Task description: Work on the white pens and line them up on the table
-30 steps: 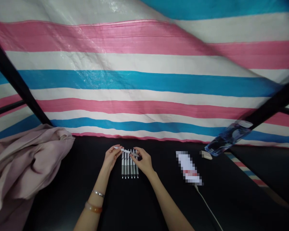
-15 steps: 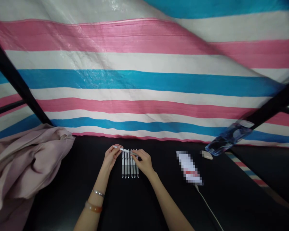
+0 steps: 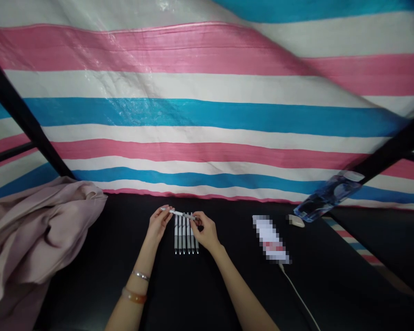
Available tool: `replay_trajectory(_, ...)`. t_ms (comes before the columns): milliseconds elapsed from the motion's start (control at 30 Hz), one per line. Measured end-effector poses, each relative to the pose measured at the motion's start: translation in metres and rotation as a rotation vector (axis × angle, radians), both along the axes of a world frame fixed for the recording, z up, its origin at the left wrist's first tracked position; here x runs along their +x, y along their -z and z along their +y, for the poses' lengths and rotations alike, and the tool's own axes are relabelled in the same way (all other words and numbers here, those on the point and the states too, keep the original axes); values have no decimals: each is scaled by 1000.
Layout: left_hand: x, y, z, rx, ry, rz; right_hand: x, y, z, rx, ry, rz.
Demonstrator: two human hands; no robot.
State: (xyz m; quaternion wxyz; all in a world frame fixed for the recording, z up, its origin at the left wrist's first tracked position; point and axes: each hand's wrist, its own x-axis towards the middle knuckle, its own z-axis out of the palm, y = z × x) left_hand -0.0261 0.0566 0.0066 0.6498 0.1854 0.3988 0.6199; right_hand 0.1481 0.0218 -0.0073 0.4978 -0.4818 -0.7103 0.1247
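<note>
A white pen with a grey grip is held crosswise between my two hands. My left hand pinches its white end, with the fingers closed. At the other end, my right hand closes its fingertips around the grey part near the tip. Just below lies a row of several matching pens on the black table, side by side with grey grips and tips toward me. Their upper ends are partly covered by the held pen and my right fingers.
A crumpled pink-beige cloth lies at the left. To the right are a blurred-out phone with a white cable, a small white case and a clear blue bottle. Striped sheeting hangs behind the black table.
My right fingers have shifted slightly along the pen, so more of its grey grip shows. My left hand keeps its hold, and the row of pens stays put.
</note>
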Motion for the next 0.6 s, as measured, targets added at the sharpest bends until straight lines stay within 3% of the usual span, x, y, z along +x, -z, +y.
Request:
replay_trajectory(367, -1, 3, 0, -5, 43, 44, 4, 1, 1, -20, 4, -64)
replay_trajectory(600, 0, 4, 1, -11, 5, 43, 2, 0, 0, -19, 11, -47)
